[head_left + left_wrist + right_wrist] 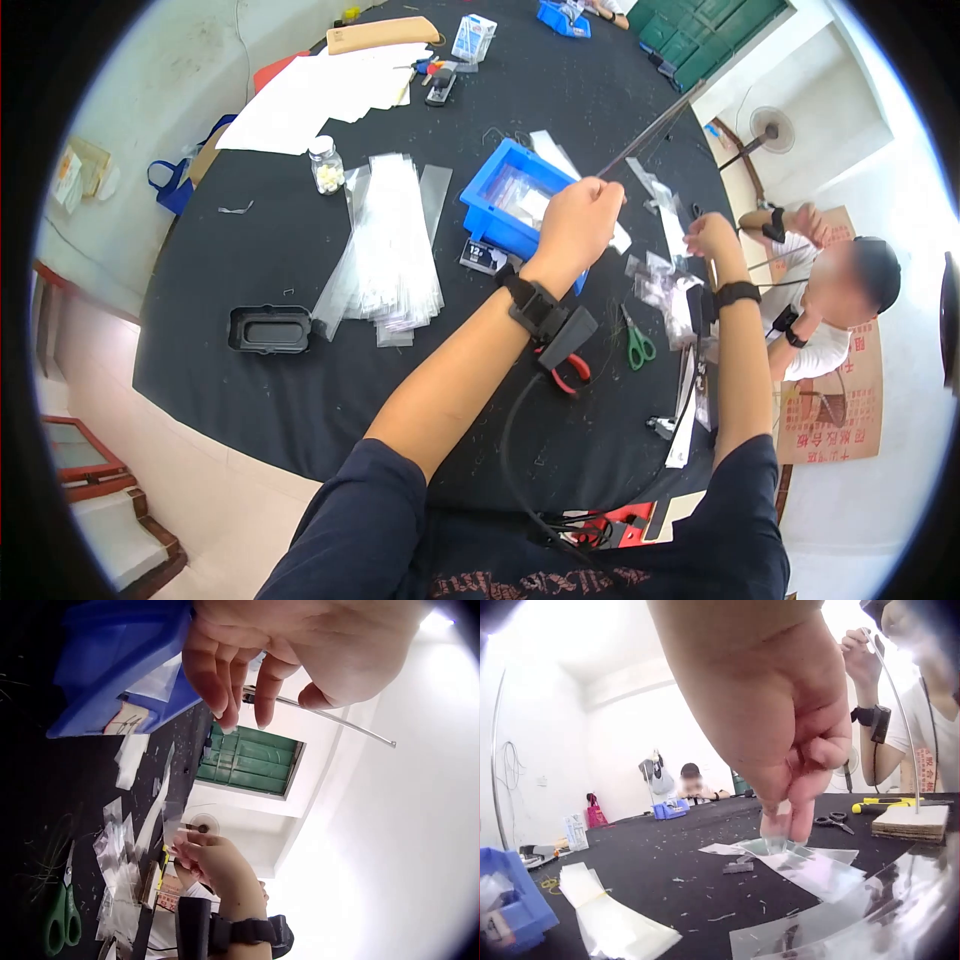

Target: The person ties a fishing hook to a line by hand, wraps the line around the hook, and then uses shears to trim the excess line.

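Note:
My left hand (580, 225) hovers over the blue bin (500, 232), its wrist strapped with a black device. In the left wrist view the fingers hang loosely bent, the thumb apart from them. A thin metal rod (655, 128) shows just beyond this hand. My right hand (714, 238) is to the right, over a scatter of clear plastic sleeves (660, 290). In the right wrist view its fingertips pinch a small clear plastic piece (778, 834) close over loose sleeves (817, 874). Inside the bin lie clear packets (520, 198).
Green scissors (638, 347) and red-handled pliers (573, 374) lie near my forearms. To the left are a stack of clear sleeves (392, 245), a jar (326, 168) and a black tray (270, 330). Papers (320, 95) cover the far left. Another person (815, 290) sits at right.

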The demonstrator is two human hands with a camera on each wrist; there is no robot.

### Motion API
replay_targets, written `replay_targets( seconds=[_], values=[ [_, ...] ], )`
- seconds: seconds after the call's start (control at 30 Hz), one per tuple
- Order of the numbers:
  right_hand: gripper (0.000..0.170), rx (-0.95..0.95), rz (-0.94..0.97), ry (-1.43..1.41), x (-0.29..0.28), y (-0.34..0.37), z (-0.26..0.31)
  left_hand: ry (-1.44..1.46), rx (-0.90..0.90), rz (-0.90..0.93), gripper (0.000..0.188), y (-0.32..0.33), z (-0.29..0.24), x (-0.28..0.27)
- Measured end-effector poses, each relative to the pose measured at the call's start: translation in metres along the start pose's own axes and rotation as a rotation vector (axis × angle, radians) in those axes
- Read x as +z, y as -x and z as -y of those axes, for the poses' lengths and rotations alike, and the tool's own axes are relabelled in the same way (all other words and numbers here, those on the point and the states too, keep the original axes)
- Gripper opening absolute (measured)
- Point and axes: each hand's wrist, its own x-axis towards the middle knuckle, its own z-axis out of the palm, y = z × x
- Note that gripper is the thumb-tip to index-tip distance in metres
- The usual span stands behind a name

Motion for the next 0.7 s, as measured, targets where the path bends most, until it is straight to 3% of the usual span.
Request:
replay_targets(
  seconds=[0.13, 0.2, 0.33, 0.4, 0.47, 0.7],
  values=[
    [0.044, 0.086, 0.148, -0.214, -0.025, 0.062, 0.035, -0.024, 0.017, -0.014, 0.036, 0.000, 0.007, 0.002],
    [0.051, -0.007, 0.235, -0.285, -0.035, 0.082, 0.036, -0.054, 0.084, -0.059, 0.036, -0.002, 0.013, 0.004],
    [0.066, -0.069, 0.295, -0.703, -0.062, 0.141, 0.069, -0.143, 0.098, -0.083, 0.033, 0.002, 0.006, 0.004],
    [0.064, -0.153, 0.258, -0.760, -0.063, 0.142, 0.068, -0.152, 0.112, -0.084, 0.033, 0.002, 0.006, 0.004],
    [0.064, -0.259, 0.051, -0.890, -0.067, 0.143, 0.080, -0.162, 0.115, -0.081, 0.033, 0.004, 0.007, 0.004],
    [0.064, -0.258, -0.226, -1.281, -0.084, 0.117, 0.135, -0.140, 0.125, -0.068, 0.033, 0.006, 0.004, 0.003]
  ],
)
